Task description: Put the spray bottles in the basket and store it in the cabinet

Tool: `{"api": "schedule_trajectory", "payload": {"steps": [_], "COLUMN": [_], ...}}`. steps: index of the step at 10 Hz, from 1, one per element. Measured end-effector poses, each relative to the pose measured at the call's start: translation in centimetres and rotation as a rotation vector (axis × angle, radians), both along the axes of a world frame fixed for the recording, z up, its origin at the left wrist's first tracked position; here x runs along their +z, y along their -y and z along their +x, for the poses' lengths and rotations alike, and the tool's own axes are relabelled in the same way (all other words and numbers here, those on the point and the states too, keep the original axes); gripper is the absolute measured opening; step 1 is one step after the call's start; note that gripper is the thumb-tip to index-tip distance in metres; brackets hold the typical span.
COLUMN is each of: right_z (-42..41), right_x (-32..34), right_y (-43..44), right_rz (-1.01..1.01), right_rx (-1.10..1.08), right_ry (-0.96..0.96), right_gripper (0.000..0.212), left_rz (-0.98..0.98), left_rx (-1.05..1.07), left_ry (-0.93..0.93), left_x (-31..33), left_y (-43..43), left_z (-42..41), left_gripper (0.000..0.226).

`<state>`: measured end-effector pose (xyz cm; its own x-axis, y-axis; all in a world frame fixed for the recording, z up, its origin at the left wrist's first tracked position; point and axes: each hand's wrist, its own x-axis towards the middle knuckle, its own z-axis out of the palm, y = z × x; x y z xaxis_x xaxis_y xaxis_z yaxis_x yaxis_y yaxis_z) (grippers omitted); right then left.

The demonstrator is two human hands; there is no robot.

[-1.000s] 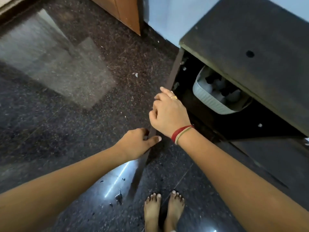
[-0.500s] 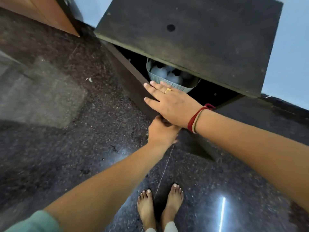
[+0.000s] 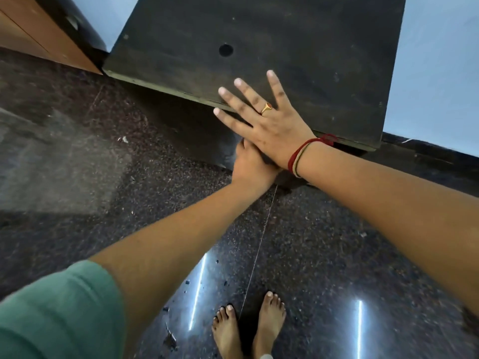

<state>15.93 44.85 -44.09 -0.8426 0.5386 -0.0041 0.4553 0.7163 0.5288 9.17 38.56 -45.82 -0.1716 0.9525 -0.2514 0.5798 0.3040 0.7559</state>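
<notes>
- Dark speckled stone floor (image 3: pixel 77 177), with the cabinet (image 3: pixel 259 47) low against the wall.
- Cabinet front looks closed, so basket and spray bottles aren't visible, presumably inside.
- Right hand (image 3: pixel 267 125) rests flat, fingers (image 3: pixel 243 90) spread, probably pressing it closed.
- Left hand (image 3: pixel 252 167) sits underneath; can't tell its fingers.

cabinet (image 3: pixel 259 47): dark wood, low, vs pale wall; top has round hole; front looks shut.
basket/bottles: not visible.
</notes>
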Motion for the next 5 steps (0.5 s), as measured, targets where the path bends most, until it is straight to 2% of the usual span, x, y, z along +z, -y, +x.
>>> {"api": "schedule_trajectory", "payload": {"steps": [1, 2, 3, 4, 5], "right_z": [-0.2, 0.2, 0.7, 0.8, 1.2], "right_x": [-0.3, 0.1, 1.4, 4.5, 9.0], "right_y": [0.0, 0.4, 1.2, 1.2, 0.8], "right_rz": [-0.060, -0.090, -0.104, -0.136, -0.133], "right_rx": [-0.012, 0.000, -0.058, -0.319, -0.432], "right_ry": [-0.048, -0.099, -0.225, -0.363, -0.391], "right_gripper": [0.085, 0.084, 0.083, 0.085, 0.087], "left_rz": [0.002, -0.102, 0.058, 0.200, 0.324], "left_rx": [0.032, -0.111, 0.065, 0.103, 0.022], "left_ry": [0.046, -0.100, -0.088, -0.181, -0.368], "left_x": [0.2, 0.4, 2.3, 6.4, 12.1], "left_y": [-0.6, 0.1, 1.1, 0.1, -1.6], "left_z": [-0.5, -2.0, -3.9, -5.3, -6.2], "left_gripper": [0.103, 0.067, 0.025, 0.024, 0.043]}}
